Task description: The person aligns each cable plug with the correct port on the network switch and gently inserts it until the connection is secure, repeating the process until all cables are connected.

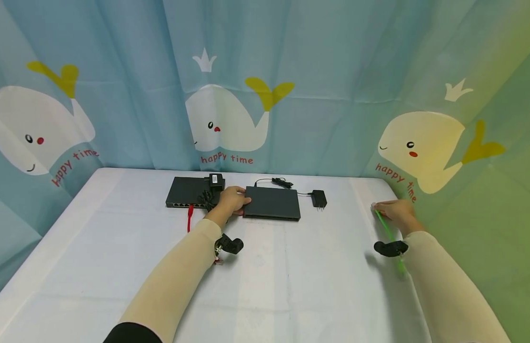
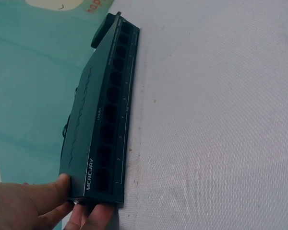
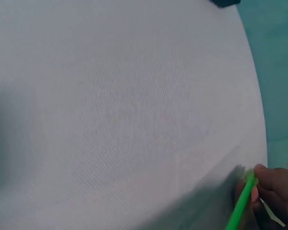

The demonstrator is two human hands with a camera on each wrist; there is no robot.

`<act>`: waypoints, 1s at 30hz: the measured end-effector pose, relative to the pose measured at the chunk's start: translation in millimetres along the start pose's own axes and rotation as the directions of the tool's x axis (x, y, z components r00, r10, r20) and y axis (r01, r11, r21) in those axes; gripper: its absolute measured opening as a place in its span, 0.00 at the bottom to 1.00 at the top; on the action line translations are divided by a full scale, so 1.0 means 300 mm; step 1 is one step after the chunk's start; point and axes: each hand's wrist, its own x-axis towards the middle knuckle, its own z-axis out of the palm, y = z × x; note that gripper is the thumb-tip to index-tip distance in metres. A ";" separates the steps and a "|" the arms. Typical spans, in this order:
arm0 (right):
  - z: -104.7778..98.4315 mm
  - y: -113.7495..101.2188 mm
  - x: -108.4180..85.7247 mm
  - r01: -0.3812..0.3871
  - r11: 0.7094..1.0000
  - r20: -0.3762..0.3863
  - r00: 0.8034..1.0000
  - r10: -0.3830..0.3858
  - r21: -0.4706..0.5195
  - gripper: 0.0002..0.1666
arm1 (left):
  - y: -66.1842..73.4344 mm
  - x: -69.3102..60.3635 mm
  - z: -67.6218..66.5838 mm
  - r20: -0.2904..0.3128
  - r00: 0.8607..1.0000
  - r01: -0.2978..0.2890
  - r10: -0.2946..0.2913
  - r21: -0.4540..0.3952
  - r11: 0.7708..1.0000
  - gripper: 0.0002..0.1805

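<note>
My left hand [image 1: 231,202] grips the left end of a black network switch [image 1: 271,202], thumb on top and fingers at its side and underneath. In the left wrist view the row of ports on the Mercury-marked switch [image 2: 108,115] faces the camera, with no cable in those visible. At the table's right side, my right hand [image 1: 399,213] pinches a bright green cable [image 1: 385,226] near a pale, clear-looking end. The right wrist view shows the green cable [image 3: 240,206] between thumb and fingers; its tip is mostly hidden.
Left of my left hand lies a second black switch [image 1: 183,188] with a red cable [image 1: 190,216] at its front. A black power adapter [image 1: 215,181] and coiled cord rest on it. Another adapter [image 1: 319,198] lies right of the held switch. A curtain [image 1: 333,71] hangs behind the white table [image 1: 316,276].
</note>
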 end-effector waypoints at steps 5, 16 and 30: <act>0.013 -0.019 -0.018 -0.017 0.985 0.110 0.994 -0.003 0.173 0.12 | 0.008 -0.041 -0.012 0.002 1.000 -0.011 0.011 0.003 1.000 0.24; 0.043 -0.064 -0.089 -0.076 0.959 0.376 0.926 -0.033 0.272 0.18 | 0.010 -0.047 -0.014 0.005 1.000 -0.016 0.016 0.002 1.000 0.24; 0.136 -0.064 -0.176 -0.136 0.896 0.529 0.839 -0.122 0.423 0.21 | 0.009 -0.047 -0.015 0.004 1.000 -0.005 0.005 -0.001 1.000 0.24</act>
